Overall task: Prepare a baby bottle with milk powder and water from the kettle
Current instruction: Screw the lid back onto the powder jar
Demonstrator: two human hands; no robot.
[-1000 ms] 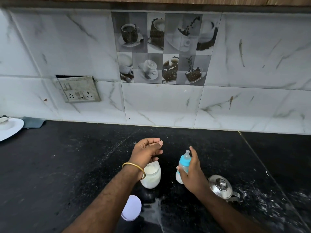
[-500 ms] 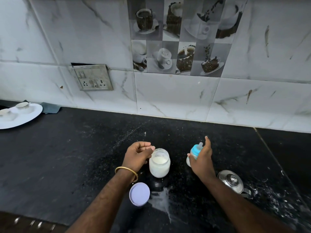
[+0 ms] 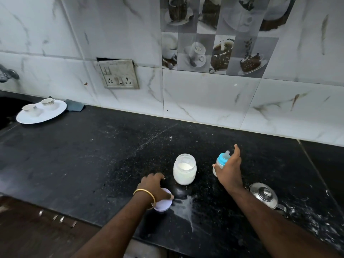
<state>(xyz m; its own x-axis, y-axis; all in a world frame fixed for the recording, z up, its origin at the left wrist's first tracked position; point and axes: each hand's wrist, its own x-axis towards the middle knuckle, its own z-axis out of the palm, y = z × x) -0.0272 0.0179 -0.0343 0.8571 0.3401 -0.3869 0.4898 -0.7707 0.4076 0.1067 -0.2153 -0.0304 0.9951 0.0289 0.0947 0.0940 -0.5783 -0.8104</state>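
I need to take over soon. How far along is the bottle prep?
Nearly done, it seems. The baby bottle already wears its blue teat cap, gripped by the right hand. The left hand rests on the lilac lid; the milk powder jar stands open. Left: close the jar, wipe the spill.

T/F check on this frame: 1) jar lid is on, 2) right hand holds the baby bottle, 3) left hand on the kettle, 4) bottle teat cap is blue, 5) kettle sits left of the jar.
1) False. The powder jar stands open; its lid lies on the counter.
2) True. The right hand grips the baby bottle.
3) False. The left hand rests on the lid, away from the kettle.
4) True.
5) False. The kettle is right of the jar.
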